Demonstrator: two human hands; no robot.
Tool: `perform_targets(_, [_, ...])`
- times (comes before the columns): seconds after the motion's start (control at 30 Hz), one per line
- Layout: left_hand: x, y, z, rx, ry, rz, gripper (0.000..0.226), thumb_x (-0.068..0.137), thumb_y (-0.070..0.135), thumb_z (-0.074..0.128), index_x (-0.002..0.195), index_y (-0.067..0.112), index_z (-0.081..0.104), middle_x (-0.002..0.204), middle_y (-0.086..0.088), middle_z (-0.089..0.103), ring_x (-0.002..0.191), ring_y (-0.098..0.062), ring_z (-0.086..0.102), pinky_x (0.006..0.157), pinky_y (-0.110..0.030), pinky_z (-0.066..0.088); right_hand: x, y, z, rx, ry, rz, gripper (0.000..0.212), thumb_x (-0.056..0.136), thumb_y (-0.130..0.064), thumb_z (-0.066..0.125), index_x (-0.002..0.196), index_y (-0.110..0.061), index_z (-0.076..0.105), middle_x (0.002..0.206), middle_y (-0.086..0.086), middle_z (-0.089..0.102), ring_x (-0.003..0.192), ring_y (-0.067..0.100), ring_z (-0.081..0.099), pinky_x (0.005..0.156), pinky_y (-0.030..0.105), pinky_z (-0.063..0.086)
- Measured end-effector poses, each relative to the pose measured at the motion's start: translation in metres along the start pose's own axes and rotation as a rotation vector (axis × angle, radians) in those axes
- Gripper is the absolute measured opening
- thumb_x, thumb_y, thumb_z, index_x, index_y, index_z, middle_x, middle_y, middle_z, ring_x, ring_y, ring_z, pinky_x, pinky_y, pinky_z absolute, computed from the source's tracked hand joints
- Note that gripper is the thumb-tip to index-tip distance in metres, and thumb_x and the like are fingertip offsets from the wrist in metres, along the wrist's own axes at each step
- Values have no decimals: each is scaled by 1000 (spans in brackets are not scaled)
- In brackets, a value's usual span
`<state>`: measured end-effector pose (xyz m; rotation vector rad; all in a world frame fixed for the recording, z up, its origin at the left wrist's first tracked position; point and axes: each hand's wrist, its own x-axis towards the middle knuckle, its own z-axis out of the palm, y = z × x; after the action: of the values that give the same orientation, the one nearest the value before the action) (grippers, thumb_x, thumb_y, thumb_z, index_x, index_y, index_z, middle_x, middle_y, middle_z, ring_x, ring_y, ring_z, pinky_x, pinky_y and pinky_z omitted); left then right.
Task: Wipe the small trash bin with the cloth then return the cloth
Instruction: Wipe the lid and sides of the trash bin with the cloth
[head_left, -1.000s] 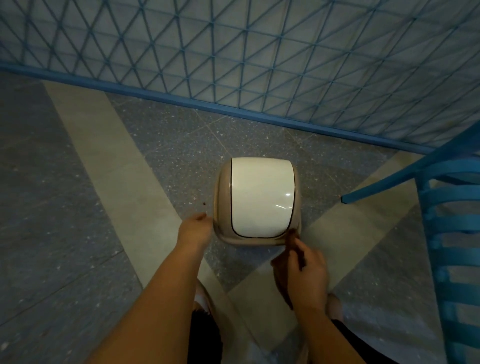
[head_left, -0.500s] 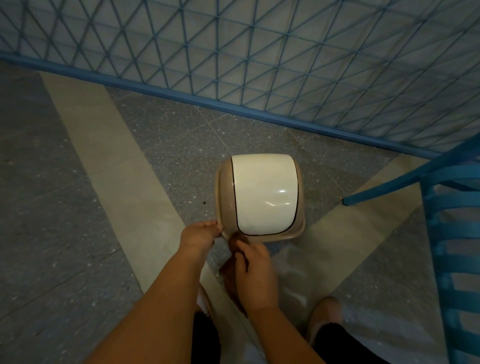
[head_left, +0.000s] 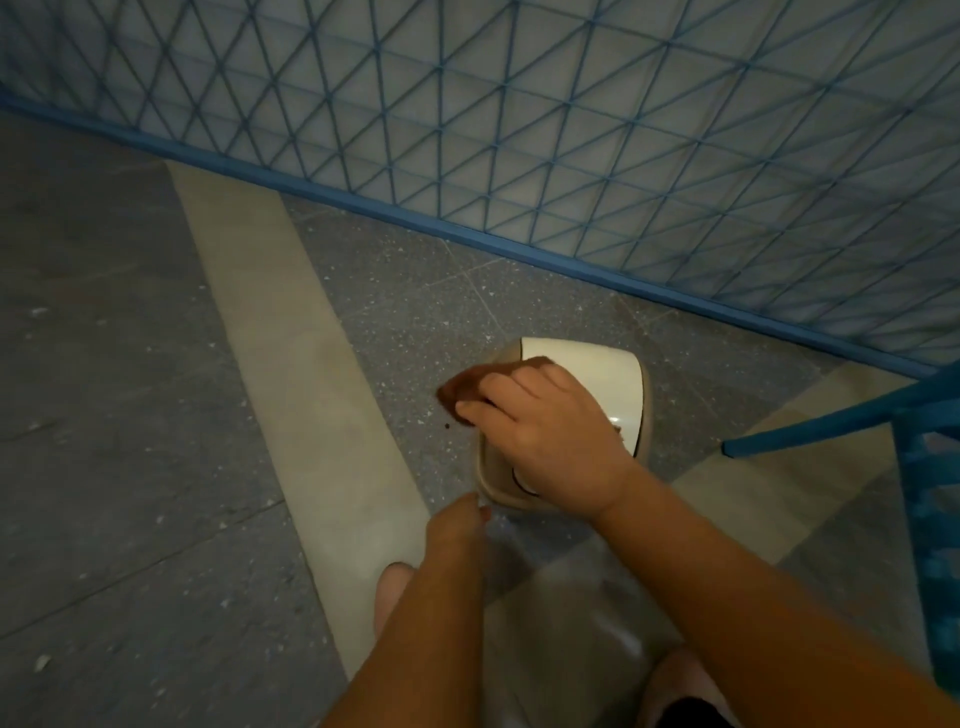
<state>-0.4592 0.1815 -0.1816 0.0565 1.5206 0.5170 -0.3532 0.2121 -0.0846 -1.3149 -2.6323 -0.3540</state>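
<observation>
Wiping a small bin (head_left: 613, 384) on a speckled grey floor (head_left: 130, 415), by a blue lattice railing (head_left: 519, 130).

Grey terrazzo crossed by pale beige bands (head_left: 291, 374); railing running from 9 to 3 o'clock across the top, blue rungs (head_left: 930, 493) at 3 o'clock. Bin just right of centre, cream lid, tan body. Right hand (head_left: 545, 436) on the lid, fingers curled over a brown cloth (head_left: 467, 384) at the bin's 10 o'clock edge. Left hand (head_left: 457, 525) at the bin's 7 o'clock corner, grip unclear. No readable writing or labels.
</observation>
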Motion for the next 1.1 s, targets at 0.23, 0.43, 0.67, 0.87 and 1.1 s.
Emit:
perform_targets(0.23, [-2, -8, 9, -100, -114, -102, 35, 101, 25, 41, 133, 12, 49, 133, -7, 52, 126, -24, 47, 105, -35, 33, -1, 11, 36, -124, -519, -248, 24, 72, -28, 72, 96, -23, 74, 101, -1, 68, 96, 23, 61, 97, 44, 44])
perform_targets(0.43, [0, -11, 6, -200, -170, -147, 42, 103, 28, 33, 144, 17, 38, 149, -4, 40, 138, -24, 35, 112, -39, 24, -10, -3, 63, -65, -526, -354, 21, 64, -29, 79, 84, -29, 73, 95, -6, 68, 94, 18, 62, 91, 36, 49])
perform_targets(0.67, [9, -9, 12, -309, -66, -56, 36, 99, 12, 47, 133, 3, 49, 92, -10, 62, 80, -23, 60, 71, -33, 50, -1, 45, 60, 197, -231, 20, 33, 74, -10, 67, 104, -25, 71, 109, 2, 69, 109, 28, 60, 95, 45, 45])
perform_targets(0.87, [9, -12, 9, -296, -39, -33, 32, 95, 13, 55, 126, 2, 54, 106, -14, 62, 76, -20, 61, 66, -31, 54, -13, 82, 47, 428, -23, 684, 35, 86, 2, 55, 113, -15, 69, 113, 12, 67, 101, 31, 60, 91, 39, 49])
perform_targets(1.1, [13, -14, 8, -277, -10, 10, 17, 95, 10, 53, 111, 5, 57, 99, -14, 64, 82, -26, 63, 70, -36, 54, -95, 103, 14, 608, 365, 1369, 32, 97, -14, 45, 116, -32, 64, 120, -1, 63, 108, 16, 59, 99, 38, 48])
